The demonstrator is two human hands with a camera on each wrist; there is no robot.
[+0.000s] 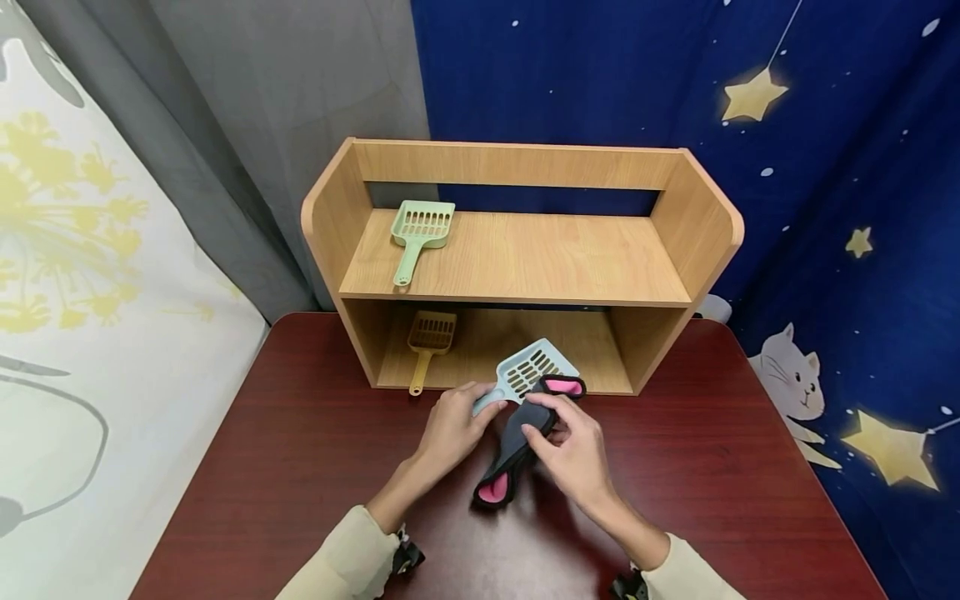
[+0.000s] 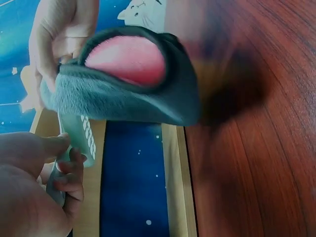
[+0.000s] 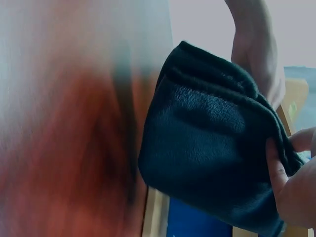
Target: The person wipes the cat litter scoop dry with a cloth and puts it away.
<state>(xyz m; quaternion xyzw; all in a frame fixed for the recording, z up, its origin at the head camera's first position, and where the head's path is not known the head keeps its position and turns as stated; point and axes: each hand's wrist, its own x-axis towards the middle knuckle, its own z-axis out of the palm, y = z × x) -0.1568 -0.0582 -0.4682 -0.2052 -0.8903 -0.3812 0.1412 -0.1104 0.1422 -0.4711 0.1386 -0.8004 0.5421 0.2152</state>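
My left hand (image 1: 454, 423) grips the handle of a light blue slotted litter scoop (image 1: 537, 367), its head tilted up in front of the shelf's lower level. With thumb and fingers my right hand (image 1: 576, 450) pinches a folded dark grey fleecy cloth (image 1: 513, 433) with black edging and a pink lining. The cloth overlaps the scoop's lower right side in the head view. From the left wrist, the pink lining shows inside the cloth's rolled end, and the left fingers (image 2: 69, 182) curl round the scoop handle. In the right wrist view the cloth hides most of the scoop.
A two-level wooden shelf (image 1: 517, 300) stands at the back of the dark red table (image 1: 300, 467). A pale green litter scoop (image 1: 422, 229) lies on its upper level, a yellow one (image 1: 431, 332) on the lower left. Curtains (image 1: 570, 75) hang behind.
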